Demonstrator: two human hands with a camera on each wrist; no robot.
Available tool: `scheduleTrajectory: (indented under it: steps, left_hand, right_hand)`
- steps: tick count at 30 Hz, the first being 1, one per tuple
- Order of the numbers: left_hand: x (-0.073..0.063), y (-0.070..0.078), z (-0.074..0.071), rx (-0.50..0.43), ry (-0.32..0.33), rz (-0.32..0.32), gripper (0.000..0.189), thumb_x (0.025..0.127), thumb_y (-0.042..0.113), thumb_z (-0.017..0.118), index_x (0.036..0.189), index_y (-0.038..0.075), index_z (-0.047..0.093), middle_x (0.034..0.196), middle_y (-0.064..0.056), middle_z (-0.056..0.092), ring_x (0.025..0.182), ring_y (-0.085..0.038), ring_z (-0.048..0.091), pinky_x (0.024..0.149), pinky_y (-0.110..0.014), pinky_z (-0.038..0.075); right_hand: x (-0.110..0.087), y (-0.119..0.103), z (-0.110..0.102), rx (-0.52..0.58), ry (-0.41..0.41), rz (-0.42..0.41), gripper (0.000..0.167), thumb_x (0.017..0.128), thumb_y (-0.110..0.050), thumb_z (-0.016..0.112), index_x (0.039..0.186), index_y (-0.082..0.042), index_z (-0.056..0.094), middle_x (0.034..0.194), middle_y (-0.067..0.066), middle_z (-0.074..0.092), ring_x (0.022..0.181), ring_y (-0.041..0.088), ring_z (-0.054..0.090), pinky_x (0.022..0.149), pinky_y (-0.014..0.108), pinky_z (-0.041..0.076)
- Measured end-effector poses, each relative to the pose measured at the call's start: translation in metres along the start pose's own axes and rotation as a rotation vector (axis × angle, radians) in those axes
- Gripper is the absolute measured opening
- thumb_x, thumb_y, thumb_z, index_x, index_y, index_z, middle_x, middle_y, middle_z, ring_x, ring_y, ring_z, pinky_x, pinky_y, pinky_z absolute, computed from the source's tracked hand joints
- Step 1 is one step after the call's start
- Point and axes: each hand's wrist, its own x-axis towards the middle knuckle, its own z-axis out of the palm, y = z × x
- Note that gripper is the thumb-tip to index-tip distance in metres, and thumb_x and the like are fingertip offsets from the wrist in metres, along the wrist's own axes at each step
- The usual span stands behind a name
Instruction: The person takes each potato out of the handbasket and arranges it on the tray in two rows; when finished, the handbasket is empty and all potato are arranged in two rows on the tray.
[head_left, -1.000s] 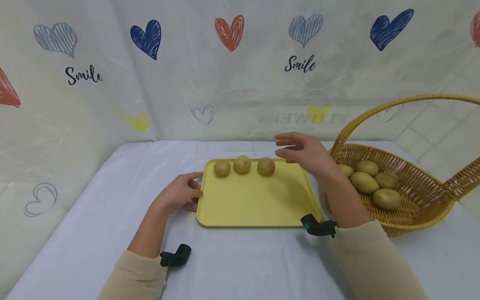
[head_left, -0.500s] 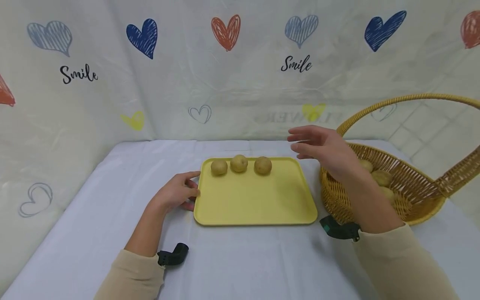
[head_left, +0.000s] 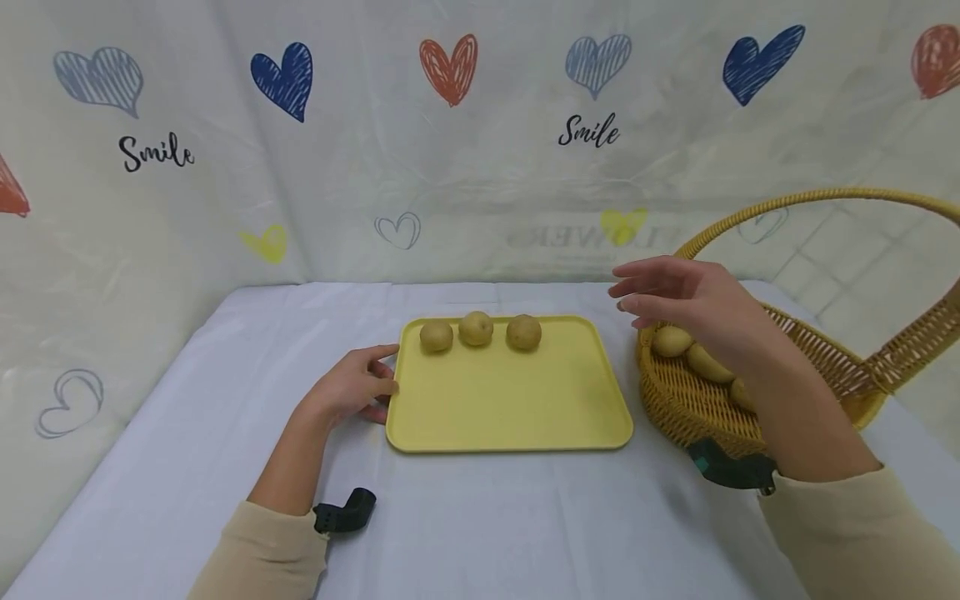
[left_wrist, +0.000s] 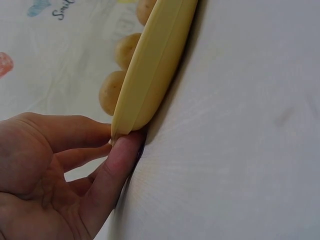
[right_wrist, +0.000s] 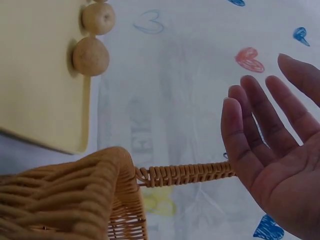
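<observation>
My left hand (head_left: 348,387) pinches the left edge of a yellow tray (head_left: 510,408) between thumb and fingertips; the left wrist view shows a fingertip (left_wrist: 125,150) against the tray's outer side. Three potatoes lie in a row along the tray's far side: left potato (head_left: 437,337), middle potato (head_left: 476,328), right potato (head_left: 523,332). My right hand (head_left: 705,304) is held empty above the left side of a wicker basket (head_left: 671,412), fingers loosely spread. Several potatoes sit in the basket, among them a potato (head_left: 672,341) by its left rim; the right forearm hides others.
The basket's tall arched handle (head_left: 817,197) rises behind the right forearm. A white cloth (head_left: 480,525) covers the table, and a sheet printed with hearts (head_left: 450,67) hangs at the back.
My right hand has moved right, from over the tray's far right corner to the basket's left side. My left hand stays at the tray edge; the three potatoes keep their places on it.
</observation>
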Motion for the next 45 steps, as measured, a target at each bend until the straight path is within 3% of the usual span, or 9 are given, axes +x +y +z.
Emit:
scheduleTrajectory:
  steps: [6, 15, 24, 36, 45]
  left_hand:
    - [0.000, -0.001, -0.001, 0.003, 0.008, -0.001, 0.073, 0.096, 0.003, 0.063, 0.162, 0.013, 0.033, 0.121, -0.015, 0.052, 0.088, -0.021, 0.065, 0.066, -0.034, 0.064]
    - [0.001, 0.001, -0.001, 0.001, 0.009, -0.008, 0.073, 0.096, 0.003, 0.063, 0.162, 0.013, 0.033, 0.120, -0.014, 0.052, 0.091, -0.021, 0.065, 0.066, -0.033, 0.064]
    - [0.000, -0.001, 0.000, -0.005, 0.000, 0.009, 0.073, 0.097, 0.003, 0.062, 0.163, 0.011, 0.032, 0.119, -0.015, 0.052, 0.091, -0.022, 0.067, 0.065, -0.033, 0.064]
    - [-0.003, 0.001, 0.000, -0.005, 0.000, 0.006, 0.073, 0.097, 0.003, 0.062, 0.163, 0.012, 0.032, 0.119, -0.015, 0.052, 0.091, -0.022, 0.067, 0.066, -0.033, 0.064]
    - [0.000, -0.001, -0.001, 0.003, 0.010, 0.000, 0.072, 0.096, 0.004, 0.063, 0.162, 0.013, 0.034, 0.121, -0.016, 0.053, 0.087, -0.022, 0.067, 0.067, -0.034, 0.064]
  right_hand:
    - [-0.009, 0.008, -0.012, -0.045, 0.009, 0.045, 0.045, 0.099, -0.043, 0.068, 0.141, -0.029, 0.061, 0.124, -0.016, 0.071, 0.104, 0.017, 0.071, 0.085, 0.021, 0.057]
    - [-0.017, 0.033, -0.027, -0.011, 0.038, 0.015, 0.040, 0.102, -0.033, 0.066, 0.139, -0.017, 0.063, 0.123, -0.008, 0.072, 0.101, 0.013, 0.072, 0.083, 0.023, 0.060]
    - [-0.016, 0.047, -0.043, -0.048, 0.040, 0.045, 0.040, 0.103, -0.034, 0.065, 0.140, -0.019, 0.063, 0.123, -0.013, 0.072, 0.101, 0.016, 0.073, 0.085, 0.018, 0.055]
    - [-0.012, 0.052, -0.065, -0.130, 0.013, 0.161, 0.051, 0.101, -0.048, 0.063, 0.146, -0.025, 0.057, 0.120, -0.025, 0.068, 0.102, 0.007, 0.069, 0.081, 0.018, 0.052]
    - [-0.004, 0.069, -0.080, -0.159, -0.038, 0.165, 0.056, 0.103, -0.045, 0.061, 0.149, -0.016, 0.051, 0.117, -0.029, 0.066, 0.102, -0.002, 0.068, 0.082, 0.018, 0.057]
